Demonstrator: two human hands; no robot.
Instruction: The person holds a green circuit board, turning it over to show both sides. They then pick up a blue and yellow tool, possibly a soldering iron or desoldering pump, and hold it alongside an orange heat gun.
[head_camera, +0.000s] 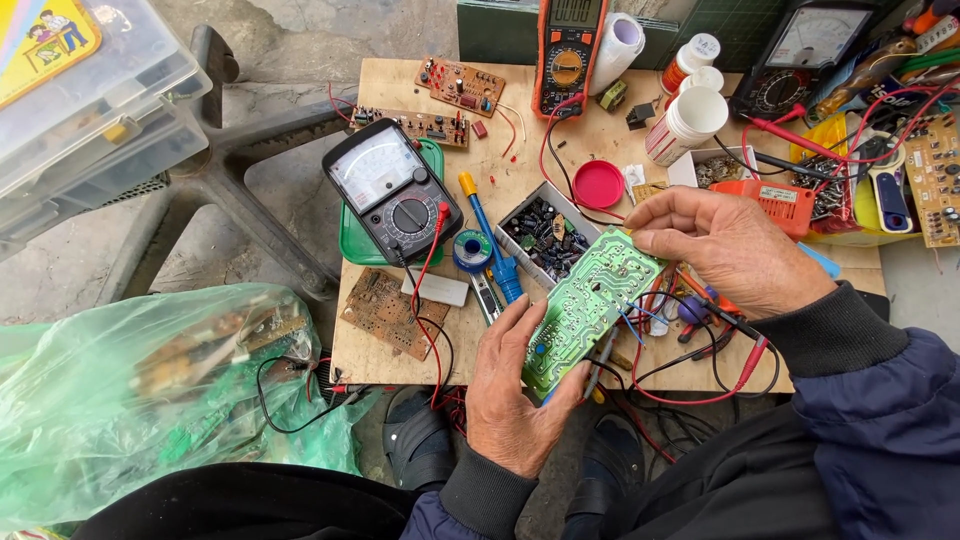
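**Green board held up between two hands over a crowded bench**

Here we are, looking down at the bench, and the green circuit board (588, 308) is up off the wood, tilted, solder side facing us. The left hand (515, 390) has the near end, thumb laid over the face and fingers curled beneath, pinching it. The right hand (722, 245) meets the far corner, fingertips pressed together on the edge. Both are closed on it.

That board looks light, thin and stiff, I'd say, with sharp solder points on this face. It looks brittle if bent, so the bare edges seem the place to hold it, as both hands do now.

Around it, plenty. A black analogue meter (392, 190) sits on a green tray to the left, its red lead (430, 270) trailing down past the left hand. A blue-handled soldering iron (492, 245) and a solder reel (471, 250) lie just beside the board. Directly behind it is a small box of capacitors (545, 235), and beyond that a red lid (598, 184). An orange digital meter (567, 55) stands at the back with white bottles (688, 122) near it. A brown bare board (385, 312) rests at the front left. Wires tangle under the right wrist, likely to snag. A green plastic bag (150, 390) of scrap boards sits off the table's left edge.
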